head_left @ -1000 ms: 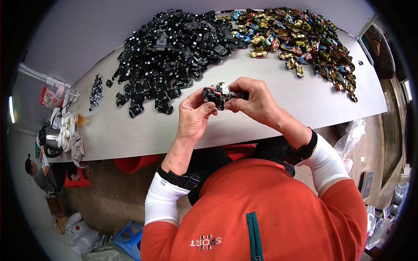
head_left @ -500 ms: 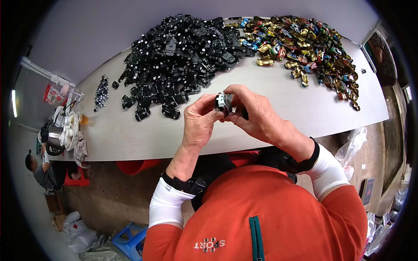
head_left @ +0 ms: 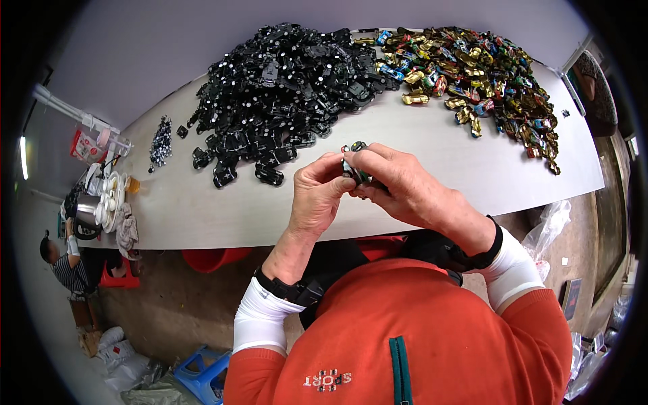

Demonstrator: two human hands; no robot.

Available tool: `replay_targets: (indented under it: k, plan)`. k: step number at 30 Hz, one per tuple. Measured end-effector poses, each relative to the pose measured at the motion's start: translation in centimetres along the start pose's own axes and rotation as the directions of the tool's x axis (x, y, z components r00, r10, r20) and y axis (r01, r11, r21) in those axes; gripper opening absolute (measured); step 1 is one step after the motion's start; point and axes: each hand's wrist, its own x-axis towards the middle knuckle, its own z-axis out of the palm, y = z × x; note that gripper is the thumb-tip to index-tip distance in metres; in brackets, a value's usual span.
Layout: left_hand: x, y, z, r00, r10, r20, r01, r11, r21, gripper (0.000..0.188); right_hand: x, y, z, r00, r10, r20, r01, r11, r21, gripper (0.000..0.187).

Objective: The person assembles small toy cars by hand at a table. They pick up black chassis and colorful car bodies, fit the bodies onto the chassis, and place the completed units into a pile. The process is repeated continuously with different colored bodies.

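Note:
Over the table's near edge, my left hand and my right hand meet around one small toy car. Both hands pinch it between thumb and fingers. Bits of pale and dark surface and a dark wheel show; the fingers hide the rest. Beyond my left hand rises a big heap of black toy car bodies, a few lying loose at its front. Farther right spreads a heap of gold and coloured toy car shells.
The pale table curves around in front of me. At its left lie a small pile of tiny silvery parts, a metal kettle and stacked white dishes. A person sits far left. Below stands a blue stool.
The toy car has turned between my fingers; its pale end faces me less and a wheel now shows on top. My right fingers have closed farther over it.

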Motion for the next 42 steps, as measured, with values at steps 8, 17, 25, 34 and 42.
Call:
replay_targets:
  k: [8, 17, 25, 34, 42]
  plan:
    - [0.8, 2.1, 0.8, 0.993, -0.095, 0.068, 0.079, 0.975, 0.209, 0.039, 0.3, 0.4, 0.1, 0.978, 0.203, -0.042, -0.186, 0.949, 0.256, 0.031]
    - [0.1, 1.0, 0.3, 0.99, -0.011, -0.139, 0.032, 0.988, 0.151, 0.02, 0.1, 2.0, 1.5, 0.964, 0.246, -0.1, -0.218, 0.948, 0.232, 0.024]
    - [0.8, 0.9, -2.7, 0.986, -0.126, -0.11, 0.122, 0.991, -0.046, 0.01, -1.2, 4.3, -1.0, 0.936, 0.331, -0.117, -0.339, 0.94, -0.049, 0.028]
    - [1.1, 0.3, -2.8, 0.974, -0.224, -0.039, 0.223, 0.974, -0.03, 0.012, -1.1, 2.8, -0.6, 0.904, 0.338, 0.261, -0.42, 0.813, 0.403, 0.012]
    - [1.1, 0.7, -1.8, 0.973, -0.228, -0.015, 0.229, 0.972, 0.059, 0.01, -1.5, 3.6, -0.3, 0.92, 0.308, 0.244, -0.383, 0.84, 0.384, 0.011]
